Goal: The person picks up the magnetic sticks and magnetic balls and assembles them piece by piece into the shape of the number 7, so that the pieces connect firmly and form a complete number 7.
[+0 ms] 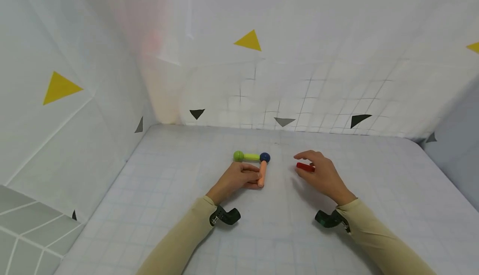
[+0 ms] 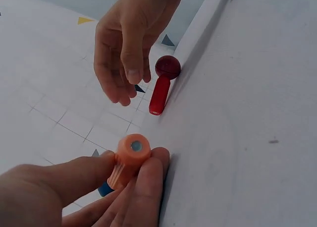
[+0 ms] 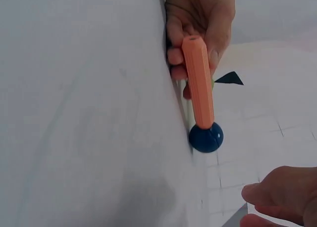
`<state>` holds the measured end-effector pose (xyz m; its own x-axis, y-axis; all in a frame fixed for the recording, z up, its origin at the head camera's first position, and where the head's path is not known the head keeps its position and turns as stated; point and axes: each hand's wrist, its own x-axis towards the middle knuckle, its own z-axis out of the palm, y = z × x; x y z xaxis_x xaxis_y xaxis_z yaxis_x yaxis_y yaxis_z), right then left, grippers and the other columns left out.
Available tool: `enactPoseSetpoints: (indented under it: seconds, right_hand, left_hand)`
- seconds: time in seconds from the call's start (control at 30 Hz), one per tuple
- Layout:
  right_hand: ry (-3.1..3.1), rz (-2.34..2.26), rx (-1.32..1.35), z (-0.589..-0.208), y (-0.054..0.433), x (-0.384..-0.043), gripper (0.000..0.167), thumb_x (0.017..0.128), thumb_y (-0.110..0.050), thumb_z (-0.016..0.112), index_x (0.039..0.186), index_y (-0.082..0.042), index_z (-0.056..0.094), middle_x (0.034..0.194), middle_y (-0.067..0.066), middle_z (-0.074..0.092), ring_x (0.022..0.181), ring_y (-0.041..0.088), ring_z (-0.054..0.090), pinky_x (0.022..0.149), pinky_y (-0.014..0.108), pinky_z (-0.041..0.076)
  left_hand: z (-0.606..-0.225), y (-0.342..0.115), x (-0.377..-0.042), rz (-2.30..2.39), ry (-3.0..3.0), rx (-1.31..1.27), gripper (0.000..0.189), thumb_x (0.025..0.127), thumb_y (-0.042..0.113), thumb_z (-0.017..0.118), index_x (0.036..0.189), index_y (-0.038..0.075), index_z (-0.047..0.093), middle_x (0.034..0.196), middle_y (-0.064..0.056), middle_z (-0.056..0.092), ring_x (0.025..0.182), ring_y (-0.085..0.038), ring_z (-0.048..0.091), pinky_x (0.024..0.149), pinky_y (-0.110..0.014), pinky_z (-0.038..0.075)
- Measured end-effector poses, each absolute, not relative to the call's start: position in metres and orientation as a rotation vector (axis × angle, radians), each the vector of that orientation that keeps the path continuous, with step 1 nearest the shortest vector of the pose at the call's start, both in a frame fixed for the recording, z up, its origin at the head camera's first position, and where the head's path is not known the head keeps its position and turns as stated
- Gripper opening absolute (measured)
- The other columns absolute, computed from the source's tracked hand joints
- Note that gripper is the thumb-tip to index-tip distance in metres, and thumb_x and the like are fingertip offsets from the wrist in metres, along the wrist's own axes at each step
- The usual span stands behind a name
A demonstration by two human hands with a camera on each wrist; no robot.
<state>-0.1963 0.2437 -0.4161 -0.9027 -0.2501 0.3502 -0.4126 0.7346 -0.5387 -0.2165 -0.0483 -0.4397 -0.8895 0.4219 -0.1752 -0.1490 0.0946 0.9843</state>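
Observation:
My left hand (image 1: 235, 177) pinches an orange ribbed stick (image 1: 262, 174) between thumb and fingers. A round grey disc shows in the stick's near end in the left wrist view. Its far end meets a dark blue ball (image 1: 265, 157). From that ball a yellow-green stick (image 1: 251, 157) runs left to a green ball (image 1: 238, 156), forming a corner. My right hand (image 1: 323, 174) hovers by a red stick (image 1: 304, 167), fingers loosely bent and apart from it in the left wrist view. A dark red ball (image 2: 168, 67) sits at that stick's far end; the head view hides it.
The pieces lie on a white, faintly gridded tabletop (image 1: 277, 233). Behind it rises a white sheet (image 1: 224, 79) with yellow, black and grey triangles. Another sheeted wall (image 1: 75, 133) borders the left side. Dark wrist cameras sit at both cuffs.

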Motion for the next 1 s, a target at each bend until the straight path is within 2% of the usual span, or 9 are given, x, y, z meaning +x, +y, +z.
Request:
enactPoseSetpoints:
  seconds: [0.23, 0.43, 0.6, 0.73, 0.9, 1.0]
  right_hand:
    - [-2.703, 0.841, 0.504, -0.420, 0.263, -0.195, 0.035, 0.088, 0.000, 0.081, 0.122, -0.004, 0.072, 0.122, 0.013, 0.068, 0.101, 0.035, 0.058, 0.079, 0.051, 0.055]
    - [-2.735, 0.833, 0.466, -0.420, 0.275, -0.195, 0.036, 0.088, -0.001, 0.082, 0.122, -0.003, 0.072, 0.125, 0.017, 0.067, 0.113, 0.041, 0.056, 0.089, 0.059, 0.054]
    - [-2.793, 0.818, 0.408, -0.416, 0.281, -0.195, 0.035, 0.088, -0.003, 0.082, 0.121, 0.001, 0.072, 0.124, 0.023, 0.066, 0.115, 0.045, 0.055, 0.093, 0.065, 0.049]
    - [-2.832, 0.826, 0.353, -0.417, 0.285, -0.196, 0.031, 0.089, -0.006, 0.081, 0.118, 0.002, 0.072, 0.118, 0.022, 0.067, 0.107, 0.042, 0.059, 0.092, 0.062, 0.052]
    - [-2.850, 0.848, 0.326, -0.423, 0.287, -0.199, 0.022, 0.090, -0.005, 0.081, 0.110, -0.002, 0.073, 0.100, 0.011, 0.069, 0.091, 0.030, 0.061, 0.083, 0.052, 0.056]
    - [-2.853, 0.853, 0.319, -0.427, 0.287, -0.201, 0.019, 0.090, -0.006, 0.081, 0.108, -0.004, 0.074, 0.095, 0.006, 0.068, 0.087, 0.027, 0.060, 0.080, 0.047, 0.055]
  left_hand:
    - [-0.442, -0.047, -0.217, 1.869, 1.931, 0.263, 0.032, 0.096, 0.010, 0.075, 0.123, -0.006, 0.070, 0.100, -0.013, 0.077, 0.090, -0.023, 0.076, 0.084, -0.032, 0.059]
    - [-0.442, -0.047, -0.217, 1.884, 1.911, 0.276, 0.032, 0.096, 0.009, 0.075, 0.123, -0.006, 0.069, 0.101, -0.014, 0.077, 0.091, -0.023, 0.076, 0.084, -0.033, 0.059]
    - [-0.441, -0.048, -0.217, 1.863, 1.938, 0.273, 0.033, 0.096, 0.011, 0.075, 0.125, -0.005, 0.069, 0.102, -0.012, 0.077, 0.091, -0.022, 0.075, 0.085, -0.031, 0.058]
    - [-0.441, -0.048, -0.218, 1.844, 1.967, 0.277, 0.035, 0.096, 0.012, 0.076, 0.126, -0.004, 0.068, 0.102, -0.011, 0.077, 0.092, -0.021, 0.075, 0.087, -0.031, 0.057]
    - [-0.440, -0.049, -0.217, 1.826, 1.992, 0.274, 0.034, 0.096, 0.013, 0.076, 0.125, -0.003, 0.069, 0.101, -0.010, 0.077, 0.092, -0.021, 0.075, 0.089, -0.031, 0.056]
    - [-0.440, -0.048, -0.216, 1.830, 1.982, 0.260, 0.032, 0.096, 0.012, 0.075, 0.124, -0.003, 0.070, 0.100, -0.010, 0.077, 0.091, -0.021, 0.075, 0.087, -0.031, 0.057]
